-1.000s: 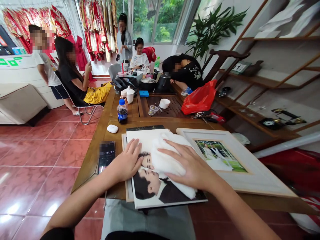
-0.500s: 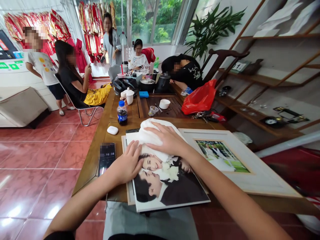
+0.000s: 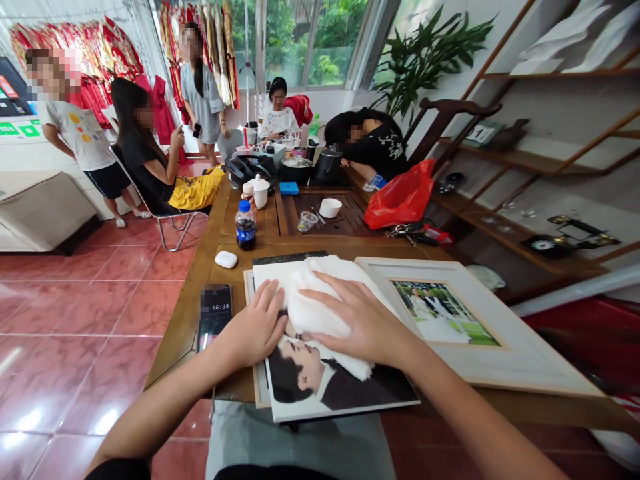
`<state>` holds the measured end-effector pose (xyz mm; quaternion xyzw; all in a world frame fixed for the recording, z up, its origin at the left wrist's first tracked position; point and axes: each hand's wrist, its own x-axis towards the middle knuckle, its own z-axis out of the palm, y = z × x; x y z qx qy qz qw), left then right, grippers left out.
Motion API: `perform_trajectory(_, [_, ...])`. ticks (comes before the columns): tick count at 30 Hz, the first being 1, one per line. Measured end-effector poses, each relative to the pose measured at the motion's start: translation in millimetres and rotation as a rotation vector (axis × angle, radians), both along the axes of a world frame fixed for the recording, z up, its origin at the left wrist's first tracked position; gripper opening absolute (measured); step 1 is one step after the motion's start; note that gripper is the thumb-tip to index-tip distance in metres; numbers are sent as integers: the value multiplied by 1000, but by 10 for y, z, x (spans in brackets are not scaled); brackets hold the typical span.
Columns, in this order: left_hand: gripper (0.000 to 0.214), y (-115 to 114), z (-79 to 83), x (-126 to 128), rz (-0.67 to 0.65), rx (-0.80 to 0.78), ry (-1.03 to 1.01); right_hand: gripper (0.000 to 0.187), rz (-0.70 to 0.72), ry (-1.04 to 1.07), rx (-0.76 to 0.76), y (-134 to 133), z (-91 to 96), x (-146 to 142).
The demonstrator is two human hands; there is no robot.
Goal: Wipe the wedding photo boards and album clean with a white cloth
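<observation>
A large photo print of a couple [image 3: 345, 390] lies on the near end of the wooden table [image 3: 200, 280], overhanging its front edge. My left hand [image 3: 255, 327] lies flat on the print's left side, fingers spread, holding it down. My right hand [image 3: 363, 323] presses a white cloth [image 3: 315, 303] flat onto the middle of the print, fingers stretched out over the cloth. A second board [image 3: 257, 390] shows under the print.
A white framed wedding photo [image 3: 475, 333] lies to the right. A phone [image 3: 214, 313], an earbud case [image 3: 226, 259] and a dark bottle [image 3: 245, 225] sit to the left. Tea ware, a red bag [image 3: 400, 197] and several people are farther back. Shelves stand on the right.
My right hand slid the cloth up to the print's top edge, then back down to the middle. My left hand stayed put. A standing person walked left in the background.
</observation>
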<state>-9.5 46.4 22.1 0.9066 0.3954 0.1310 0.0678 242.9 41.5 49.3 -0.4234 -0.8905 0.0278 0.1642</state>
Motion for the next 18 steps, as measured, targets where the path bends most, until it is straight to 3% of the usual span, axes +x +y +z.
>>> perform_trajectory(9, [49, -29, 2, 30, 35, 16, -1, 77, 46, 3, 46, -717, -85, 109])
perform_trajectory(18, [52, -5, -25, 10, 28, 7, 19, 93, 160, 4, 11, -957, -126, -336])
